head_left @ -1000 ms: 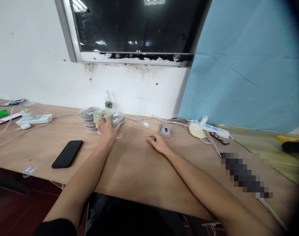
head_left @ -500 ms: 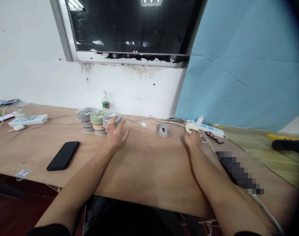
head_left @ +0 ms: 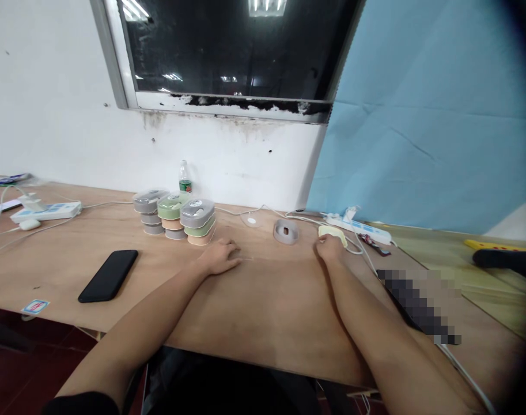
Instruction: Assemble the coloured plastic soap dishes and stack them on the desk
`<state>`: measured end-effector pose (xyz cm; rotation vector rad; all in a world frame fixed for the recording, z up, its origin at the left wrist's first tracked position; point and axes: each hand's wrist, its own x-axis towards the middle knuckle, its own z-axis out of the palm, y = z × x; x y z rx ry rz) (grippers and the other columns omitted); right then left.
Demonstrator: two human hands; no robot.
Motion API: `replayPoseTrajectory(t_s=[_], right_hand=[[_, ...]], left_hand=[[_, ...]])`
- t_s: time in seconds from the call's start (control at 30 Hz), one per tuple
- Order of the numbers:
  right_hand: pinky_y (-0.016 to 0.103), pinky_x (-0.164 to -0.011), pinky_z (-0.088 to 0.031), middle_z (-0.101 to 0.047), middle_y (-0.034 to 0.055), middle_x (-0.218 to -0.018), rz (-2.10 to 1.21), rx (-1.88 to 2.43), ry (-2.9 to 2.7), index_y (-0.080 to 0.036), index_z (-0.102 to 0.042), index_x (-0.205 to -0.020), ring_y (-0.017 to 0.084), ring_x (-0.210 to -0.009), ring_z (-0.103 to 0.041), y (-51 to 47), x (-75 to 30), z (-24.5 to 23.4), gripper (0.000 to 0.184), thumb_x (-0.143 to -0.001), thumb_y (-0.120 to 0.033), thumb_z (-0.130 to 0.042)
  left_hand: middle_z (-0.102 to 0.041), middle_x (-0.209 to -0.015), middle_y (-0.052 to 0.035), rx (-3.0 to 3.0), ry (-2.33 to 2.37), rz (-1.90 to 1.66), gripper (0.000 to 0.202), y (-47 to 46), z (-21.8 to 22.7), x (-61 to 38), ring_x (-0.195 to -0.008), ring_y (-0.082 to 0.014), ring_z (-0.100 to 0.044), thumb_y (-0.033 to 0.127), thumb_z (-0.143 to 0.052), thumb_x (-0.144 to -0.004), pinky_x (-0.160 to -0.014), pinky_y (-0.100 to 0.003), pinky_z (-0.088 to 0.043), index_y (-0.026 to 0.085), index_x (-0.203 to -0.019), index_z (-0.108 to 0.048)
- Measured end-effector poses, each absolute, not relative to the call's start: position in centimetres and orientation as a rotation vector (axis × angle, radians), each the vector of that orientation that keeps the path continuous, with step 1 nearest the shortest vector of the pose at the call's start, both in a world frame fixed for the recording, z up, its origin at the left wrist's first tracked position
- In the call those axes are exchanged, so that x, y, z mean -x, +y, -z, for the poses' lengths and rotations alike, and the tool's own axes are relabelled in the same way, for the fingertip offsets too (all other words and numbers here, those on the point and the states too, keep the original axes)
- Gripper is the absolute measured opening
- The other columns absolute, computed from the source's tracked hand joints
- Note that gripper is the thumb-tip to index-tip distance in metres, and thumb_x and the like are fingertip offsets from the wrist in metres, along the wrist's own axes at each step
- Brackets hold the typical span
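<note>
Yellow dish (head_left: 335, 233) at R hand (head_left: 330, 249), cord (head_left: 354, 252) beside: snag risk.
Dish on R side of desk (head_left: 271, 305); fingers at near rim, can't tell if R grip pinches. If dragged, dish could catch cord loop, or knock grey tray (head_left: 285, 231) betw. hands. L hand (head_left: 220, 257) loosely spread, nothing held, nr stacks (head_left: 197, 213); careless backswing might topple 'em.

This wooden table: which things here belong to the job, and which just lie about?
Likely the job: stacked boxes, grey dish, clear piece, yellow piece at the right hand.
Apparently just lying about: phone, bottle, power strips.
</note>
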<state>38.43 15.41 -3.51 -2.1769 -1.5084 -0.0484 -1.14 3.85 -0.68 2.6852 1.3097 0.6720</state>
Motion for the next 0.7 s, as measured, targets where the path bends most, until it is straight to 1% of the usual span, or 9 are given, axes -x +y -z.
replayPoseTrajectory(t_s=[0.1, 0.17, 0.23, 0.3, 0.4, 0.47, 0.53, 0.63, 0.7], right_hand=[[0.041, -0.084, -0.045, -0.049, 0.0199, -0.117, 0.080, 2.176, -1.464, -0.012, -0.061, -0.114, 0.028, -0.092, -0.060, 15.6, -38.5, 3.7, 0.044, -0.074, -0.028, -0.053], [0.041, -0.083, -0.045, -0.051, 0.0209, -0.115, 0.096, 2.171, -1.486, -0.010, -0.059, -0.116, 0.029, -0.093, -0.059, 15.8, -38.7, 4.0, 0.047, -0.073, -0.028, -0.054], [0.040, -0.082, -0.045, -0.056, 0.0192, -0.109, 0.077, 2.155, -1.540, -0.011, -0.062, -0.110, 0.029, -0.093, -0.059, 16.1, -38.9, 4.2, 0.042, -0.072, -0.027, -0.054], [0.038, -0.079, -0.045, -0.061, 0.0152, -0.099, 0.036, 2.136, -1.576, -0.013, -0.065, -0.102, 0.027, -0.090, -0.059, 16.2, -38.9, 4.2, 0.035, -0.071, -0.027, -0.056], [0.035, -0.075, -0.045, -0.062, 0.0104, -0.088, 0.024, 2.116, -1.529, -0.015, -0.064, -0.091, 0.025, -0.084, -0.059, 15.9, -38.1, 3.5, 0.026, -0.070, -0.028, -0.057], [0.034, -0.076, -0.043, -0.062, 0.0103, -0.091, 0.127, 2.033, -1.448, -0.016, -0.063, -0.089, 0.024, -0.085, -0.057, 15.4, -37.2, 2.8, 0.022, -0.075, -0.031, -0.054], [0.033, -0.078, -0.042, -0.059, 0.0107, -0.098, 0.276, 1.857, -1.387, -0.017, -0.060, -0.093, 0.023, -0.089, -0.055, 14.7, -35.9, 2.0, 0.026, -0.079, -0.037, -0.051], [0.031, -0.077, -0.042, -0.057, 0.0087, -0.098, 0.336, 1.529, -1.450, -0.017, -0.056, -0.098, 0.021, -0.086, -0.053, 13.4, -33.3, 1.2, 0.035, -0.077, -0.045, -0.056], [0.031, -0.073, -0.042, -0.057, 0.0069, -0.092, 0.242, 1.324, -1.589, -0.017, -0.058, -0.094, 0.019, -0.077, -0.053, 12.3, -30.9, 1.1, 0.034, -0.076, -0.046, -0.059]], left_hand=[[-0.060, -0.113, -0.0092, -2.642, 1.359, -0.644, 0.041, 4.0, 0.8, 1.5, -0.103, -0.0227, -0.056, 0.047, -0.051, -0.085, -0.091, -0.036, -0.043, 0.020, -0.115, -0.059], [-0.061, -0.112, -0.0093, -2.647, 1.366, -0.608, 0.042, 4.1, 0.9, 1.5, -0.101, -0.0228, -0.057, 0.048, -0.050, -0.085, -0.090, -0.035, -0.043, 0.020, -0.115, -0.059], [-0.061, -0.111, -0.0093, -2.663, 1.360, -0.594, 0.043, 4.0, 0.9, 1.4, -0.100, -0.0230, -0.057, 0.048, -0.049, -0.085, -0.088, -0.036, -0.044, 0.020, -0.115, -0.059], [-0.061, -0.111, -0.0093, -2.676, 1.347, -0.597, 0.043, 4.0, 0.9, 1.3, -0.100, -0.0231, -0.057, 0.049, -0.049, -0.085, -0.088, -0.036, -0.043, 0.020, -0.115, -0.059], [-0.061, -0.112, -0.0091, -2.667, 1.346, -0.598, 0.042, 3.9, 0.8, 1.2, -0.102, -0.0230, -0.056, 0.049, -0.049, -0.085, -0.090, -0.035, -0.043, 0.021, -0.115, -0.059], [-0.060, -0.113, -0.0094, -2.653, 1.352, -0.601, 0.043, 3.9, 0.7, 1.3, -0.103, -0.0233, -0.056, 0.049, -0.050, -0.085, -0.091, -0.035, -0.043, 0.020, -0.115, -0.059], [-0.059, -0.115, -0.0099, -2.639, 1.352, -0.603, 0.045, 3.9, 0.7, 1.3, -0.105, -0.0238, -0.056, 0.049, -0.050, -0.085, -0.092, -0.036, -0.043, 0.020, -0.118, -0.057], [-0.054, -0.123, -0.0108, -2.600, 1.359, -0.648, 0.054, 3.8, 0.8, 1.3, -0.109, -0.0253, -0.054, 0.049, -0.051, -0.084, -0.095, -0.038, -0.042, 0.020, -0.129, -0.048], [-0.048, -0.131, -0.0122, -2.546, 1.378, -0.732, 0.067, 3.7, 0.9, 1.3, -0.115, -0.0270, -0.051, 0.050, -0.052, -0.082, -0.097, -0.040, -0.041, 0.020, -0.139, -0.034]])
